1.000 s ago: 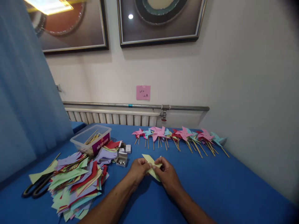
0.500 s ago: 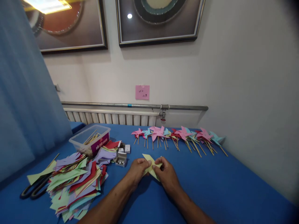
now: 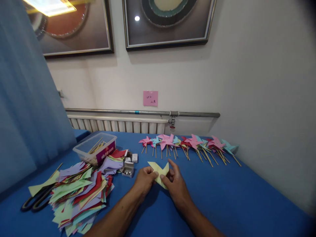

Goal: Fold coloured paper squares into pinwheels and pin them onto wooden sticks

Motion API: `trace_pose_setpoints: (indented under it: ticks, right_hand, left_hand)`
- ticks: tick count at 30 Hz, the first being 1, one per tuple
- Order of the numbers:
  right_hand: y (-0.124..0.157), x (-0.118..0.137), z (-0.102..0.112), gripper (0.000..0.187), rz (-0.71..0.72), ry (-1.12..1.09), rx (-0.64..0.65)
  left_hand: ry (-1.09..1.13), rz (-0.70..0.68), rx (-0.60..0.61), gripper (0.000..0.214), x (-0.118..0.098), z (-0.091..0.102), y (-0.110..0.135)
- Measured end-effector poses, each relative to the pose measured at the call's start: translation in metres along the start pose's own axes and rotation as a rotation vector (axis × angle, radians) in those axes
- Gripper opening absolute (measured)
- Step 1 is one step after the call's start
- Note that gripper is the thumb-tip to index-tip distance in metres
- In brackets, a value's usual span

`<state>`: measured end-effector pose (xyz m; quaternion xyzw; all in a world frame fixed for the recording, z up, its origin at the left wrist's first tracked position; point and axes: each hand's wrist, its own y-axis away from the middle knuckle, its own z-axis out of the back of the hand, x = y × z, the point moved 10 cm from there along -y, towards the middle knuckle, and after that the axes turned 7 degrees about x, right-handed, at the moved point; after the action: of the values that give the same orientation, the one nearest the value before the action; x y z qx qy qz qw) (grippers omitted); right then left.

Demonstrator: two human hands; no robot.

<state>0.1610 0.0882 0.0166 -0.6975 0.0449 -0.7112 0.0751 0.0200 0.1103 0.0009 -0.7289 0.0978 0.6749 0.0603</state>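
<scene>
Pink wall note (image 3: 150,98): handwritten "252"; purple tub label (image 3: 106,152) illegible.

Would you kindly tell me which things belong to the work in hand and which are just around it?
Probably part of it: yellow paper held in left hand and right hand; paper stack; sticks; pinwheels.

Apparently just around it: pink note; framed pictures; pipe.

Landmark: clear rectangular plastic tub (image 3: 106,153), on the blue table (image 3: 222,197). In it: thin tan wooden sticks (image 3: 97,147). Before it: multicoloured cut-paper pile (image 3: 79,197). Right and before it: small open white cardboard box (image 3: 129,165), then pale yellow pointed paper (image 3: 160,171). Well right of it: multicoloured pointed paper pinwheels (image 3: 167,141). Behind it: white ribbed metal radiator (image 3: 118,126).
</scene>
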Motion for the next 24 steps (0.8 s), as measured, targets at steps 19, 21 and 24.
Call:
trace_pose_setpoints:
  ticks: [19,21,24]
  right_hand:
    - [0.000,-0.022,-0.001,0.039,-0.123,-0.126,0.032]
    - [-0.001,-0.022,0.000,0.040,-0.126,-0.099,0.026]
    - [-0.002,-0.023,0.000,0.040,-0.120,-0.092,0.023]
  left_hand:
    - [-0.030,-0.075,0.045,0.030,-0.008,-0.013,0.003]
    - [-0.030,-0.080,0.042,0.030,-0.009,-0.012,0.003]
    - [-0.026,-0.098,0.038,0.029,-0.009,-0.012,0.002]
